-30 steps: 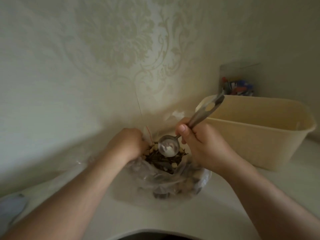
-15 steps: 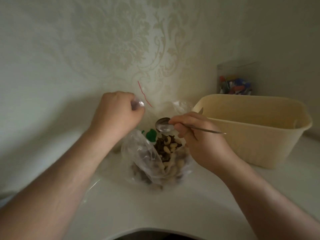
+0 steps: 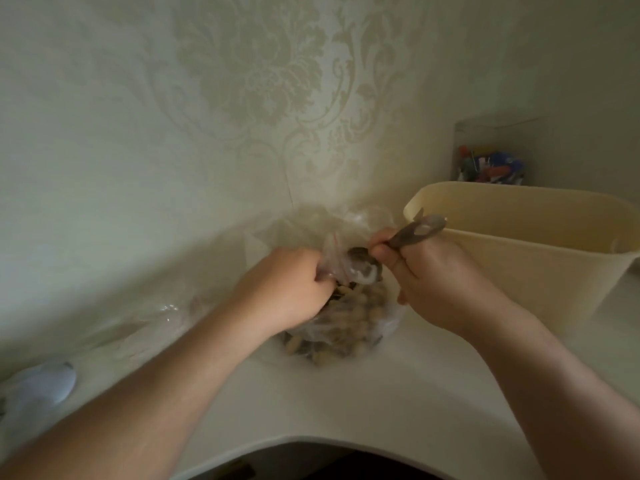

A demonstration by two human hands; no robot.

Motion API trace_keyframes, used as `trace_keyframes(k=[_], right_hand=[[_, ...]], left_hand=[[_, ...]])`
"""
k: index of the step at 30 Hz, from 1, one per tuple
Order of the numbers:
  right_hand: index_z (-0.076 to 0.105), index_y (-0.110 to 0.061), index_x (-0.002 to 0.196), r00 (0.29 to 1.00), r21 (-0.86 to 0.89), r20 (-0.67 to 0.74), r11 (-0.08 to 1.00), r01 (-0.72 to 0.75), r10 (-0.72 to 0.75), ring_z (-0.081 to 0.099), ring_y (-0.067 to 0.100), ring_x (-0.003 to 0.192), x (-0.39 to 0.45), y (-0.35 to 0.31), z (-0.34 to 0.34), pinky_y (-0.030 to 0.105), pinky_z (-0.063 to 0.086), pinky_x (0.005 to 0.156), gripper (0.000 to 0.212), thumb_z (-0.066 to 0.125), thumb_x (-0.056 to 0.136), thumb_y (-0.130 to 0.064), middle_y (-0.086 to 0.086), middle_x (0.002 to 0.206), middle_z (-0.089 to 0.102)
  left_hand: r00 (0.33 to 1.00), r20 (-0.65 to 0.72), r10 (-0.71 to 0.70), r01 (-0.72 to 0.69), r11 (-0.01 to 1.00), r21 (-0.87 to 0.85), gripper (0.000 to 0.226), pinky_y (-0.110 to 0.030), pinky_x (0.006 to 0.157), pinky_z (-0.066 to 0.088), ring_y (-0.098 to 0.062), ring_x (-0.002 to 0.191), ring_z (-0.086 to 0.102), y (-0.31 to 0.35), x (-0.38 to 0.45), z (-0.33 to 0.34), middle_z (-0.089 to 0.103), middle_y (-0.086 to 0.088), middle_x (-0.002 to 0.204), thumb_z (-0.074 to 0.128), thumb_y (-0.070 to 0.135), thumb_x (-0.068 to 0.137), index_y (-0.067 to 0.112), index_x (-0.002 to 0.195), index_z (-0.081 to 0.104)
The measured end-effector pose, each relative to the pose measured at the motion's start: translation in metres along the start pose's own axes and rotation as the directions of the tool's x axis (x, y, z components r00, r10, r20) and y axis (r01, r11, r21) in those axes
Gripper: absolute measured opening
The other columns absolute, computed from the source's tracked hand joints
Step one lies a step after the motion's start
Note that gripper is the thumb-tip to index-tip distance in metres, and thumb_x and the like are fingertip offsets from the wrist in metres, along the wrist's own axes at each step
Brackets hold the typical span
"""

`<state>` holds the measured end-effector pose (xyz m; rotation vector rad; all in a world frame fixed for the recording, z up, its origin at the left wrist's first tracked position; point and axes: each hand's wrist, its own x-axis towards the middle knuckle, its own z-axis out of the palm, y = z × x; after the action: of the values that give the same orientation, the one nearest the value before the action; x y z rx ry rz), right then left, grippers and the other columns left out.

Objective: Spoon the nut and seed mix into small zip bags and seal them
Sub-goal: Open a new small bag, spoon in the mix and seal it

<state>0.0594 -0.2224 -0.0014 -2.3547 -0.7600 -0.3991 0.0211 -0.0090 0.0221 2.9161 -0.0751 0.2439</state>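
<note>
Scooping step: spoon point(image 3: 367, 268) gripped in right hand point(image 3: 429, 278), dipped into nut mix bag point(image 3: 346, 327); small zip bag point(image 3: 332, 254) pinched by left hand point(image 3: 287, 289). Next: loaded spoon to be lifted level into it.

Clear bag of nut mix point(image 3: 346, 327) sat slumped, mouth open at 12 o'clock; metal spoon point(image 3: 367, 268) tilted, bowl down inside; small zip bag point(image 3: 332, 252) alongside.

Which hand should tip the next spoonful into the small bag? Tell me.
Right. The right hand grips the spoon, bowl beside the small zip bag, which the left hand pinches.
</note>
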Motion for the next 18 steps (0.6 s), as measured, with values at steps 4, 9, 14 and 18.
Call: trace_keyframes(k=[4,9,14,18], right_hand=[[0.061,-0.03,0.098,0.982,0.148,-0.171,0.984,0.103,-0.077,0.067,0.015,0.075,0.003,-0.003,0.002,0.043,0.055,0.068,0.029,0.038,0.108,-0.042,-0.007,0.086,0.067],[0.064,-0.018,0.1,0.98,0.301,-0.151,0.938,0.17,-0.129,0.064,0.019,0.086,0.007,-0.021,0.021,0.044,0.051,0.075,0.026,0.044,0.11,-0.029,0.001,0.088,0.068],[0.057,-0.027,0.1,0.992,0.12,0.035,0.986,0.115,-0.12,0.056,0.01,0.082,0.006,-0.019,0.014,0.041,0.049,0.073,0.022,0.038,0.108,-0.035,-0.01,0.088,0.058],[0.053,-0.034,0.097,0.999,-0.147,0.049,0.989,0.032,-0.025,0.054,0.007,0.075,0.0,-0.012,-0.011,0.037,0.049,0.066,0.029,0.03,0.107,-0.05,-0.016,0.084,0.055]], left_hand=[[0.995,0.093,0.03,-0.031,1.0,0.006,0.026,-0.033,0.059,0.052,-0.014,0.06,0.061,-0.009,-0.027,0.001,0.061,0.006,0.06,0.052,0.044,0.087,0.024,0.071,0.058],[0.931,0.291,0.222,-0.153,0.958,-0.242,0.039,-0.029,0.05,0.032,-0.009,0.049,0.043,0.0,-0.054,0.017,0.051,0.008,0.055,0.066,0.05,0.092,0.018,0.071,0.06],[0.808,0.528,0.26,-0.088,0.94,-0.329,0.03,-0.051,0.086,0.061,-0.023,0.09,0.073,-0.008,-0.059,0.016,0.078,0.005,0.095,0.066,0.059,0.085,0.04,0.104,0.077],[0.929,0.303,0.212,-0.077,0.912,-0.403,0.01,-0.043,0.059,0.049,-0.017,0.059,0.057,-0.024,-0.054,0.006,0.07,0.0,0.077,0.067,0.042,0.1,0.041,0.09,0.071]])
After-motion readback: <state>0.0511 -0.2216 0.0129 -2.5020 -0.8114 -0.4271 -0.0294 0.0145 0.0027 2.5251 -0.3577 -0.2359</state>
